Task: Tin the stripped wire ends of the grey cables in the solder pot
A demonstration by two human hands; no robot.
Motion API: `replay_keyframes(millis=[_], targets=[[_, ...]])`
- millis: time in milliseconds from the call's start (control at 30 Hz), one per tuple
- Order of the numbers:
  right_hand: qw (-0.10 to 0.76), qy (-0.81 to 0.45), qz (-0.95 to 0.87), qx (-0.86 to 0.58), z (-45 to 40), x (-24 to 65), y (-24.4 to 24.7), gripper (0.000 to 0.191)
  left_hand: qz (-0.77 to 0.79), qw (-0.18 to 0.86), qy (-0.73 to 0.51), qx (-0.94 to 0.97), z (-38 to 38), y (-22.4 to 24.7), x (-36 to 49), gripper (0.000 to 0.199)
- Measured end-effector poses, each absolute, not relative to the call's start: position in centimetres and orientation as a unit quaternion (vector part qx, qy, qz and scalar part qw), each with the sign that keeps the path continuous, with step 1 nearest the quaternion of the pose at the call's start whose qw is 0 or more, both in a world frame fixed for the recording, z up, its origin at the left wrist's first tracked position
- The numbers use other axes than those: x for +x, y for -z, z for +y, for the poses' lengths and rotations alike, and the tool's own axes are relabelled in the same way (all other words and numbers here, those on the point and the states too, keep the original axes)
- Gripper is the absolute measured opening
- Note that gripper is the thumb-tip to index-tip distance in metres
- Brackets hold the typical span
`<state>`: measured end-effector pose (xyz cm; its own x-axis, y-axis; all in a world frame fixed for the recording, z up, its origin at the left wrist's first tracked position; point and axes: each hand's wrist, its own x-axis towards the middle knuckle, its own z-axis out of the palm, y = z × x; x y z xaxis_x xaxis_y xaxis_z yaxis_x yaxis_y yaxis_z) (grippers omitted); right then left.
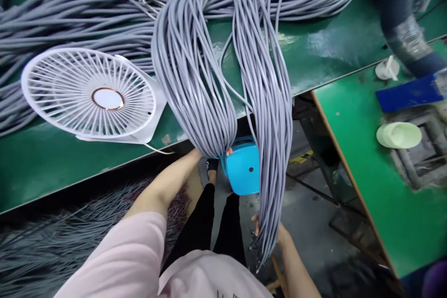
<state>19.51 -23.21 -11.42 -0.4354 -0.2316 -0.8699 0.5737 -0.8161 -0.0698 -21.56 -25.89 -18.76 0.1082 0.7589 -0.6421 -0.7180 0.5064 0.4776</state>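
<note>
While the left grip [229, 152] clasps cable loops [197, 79], the right [282, 234] seemingly encircles hanging cables [270, 125].

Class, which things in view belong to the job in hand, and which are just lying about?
In use, apparently:
looped grey cable bundle, held in the left hand
hanging grey cable bundle, lower end at the right hand

Apparently lying about:
white round plastic fan
bright blue plastic stool
pale green round cup
flat dark-blue strip
</note>
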Motion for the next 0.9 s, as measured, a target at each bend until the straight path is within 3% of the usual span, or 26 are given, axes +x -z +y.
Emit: replay_keyframes(millis=[167, 367, 633, 700, 900], targets=[[0.219, 0.841, 0.138, 0.475, -23.0, 19.3, 9.9, 0.047, 0.401, 0.789, -0.465, 0.006, -30.1, 16.4, -21.1, 0.025], [0.087, 0.881, 0.149, 0.441, -23.2, 20.9, 4.7, 0.09, 0.403, 0.756, -0.51, -0.083, -33.4, 11.1, -16.3, 0.033], [0.09, 0.935, 0.154, 0.307, -19.1, 23.9, 0.2, 0.076, 0.404, 0.641, -0.638, -0.135, -30.3, 2.9, -8.5, 0.047], [0.077, 0.942, 0.175, 0.274, -17.5, 24.4, -0.8, 0.076, 0.409, 0.633, -0.649, -0.107, -29.1, 1.9, -7.2, 0.049], [0.063, 0.933, 0.186, 0.3, -12.9, 24.5, -5.2, 0.049, 0.418, 0.628, -0.647, -0.114, -27.0, 1.0, -3.3, 0.05]])
